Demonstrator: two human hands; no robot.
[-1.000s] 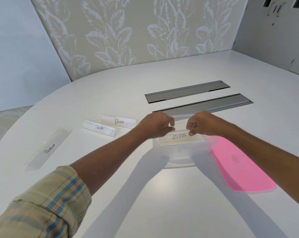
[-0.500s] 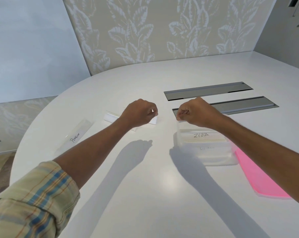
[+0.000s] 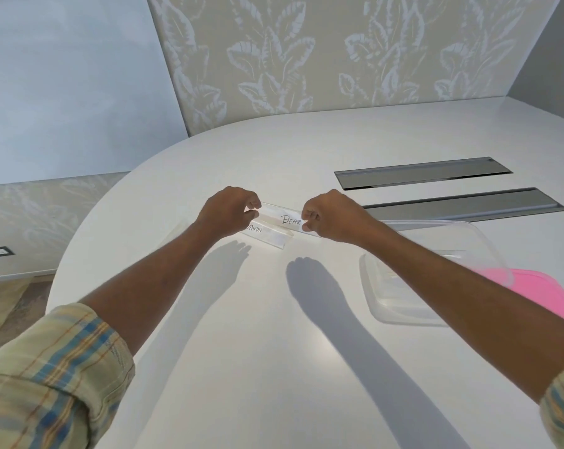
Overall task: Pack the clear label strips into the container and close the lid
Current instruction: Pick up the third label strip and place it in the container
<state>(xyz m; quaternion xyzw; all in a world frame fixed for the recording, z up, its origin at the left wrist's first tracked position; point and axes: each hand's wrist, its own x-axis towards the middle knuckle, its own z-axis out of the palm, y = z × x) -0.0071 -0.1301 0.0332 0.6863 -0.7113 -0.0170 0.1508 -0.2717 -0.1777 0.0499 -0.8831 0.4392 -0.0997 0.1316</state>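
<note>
Nearest to us, our plaid sleeve is rolled back, likely to keep cloth clear of the smooth white table. Just right of our right forearm sits the clear container, a thin-walled rectangular tub with rounded corners, open so strips can drop straight in; the arm covers much of its inside, so we cannot tell what it holds. Beyond it, to the right, the pink lid lies flat on the table, matte and soft-cornered, parked within reach for closing.

Further out, our left hand and right hand each pinch one end of the BEAR strip, fingertips closed on it. We judge the two-ended grip is there because the strip is long, slick and glossy, easy to tilt or slip from one hand. Right beneath and nearer, touching or nearly so, lies the PANDA strip, a folded clear sleeve over a white paper insert.

Past the right hand, two grey metal slots run recessed in the tabletop.
</note>
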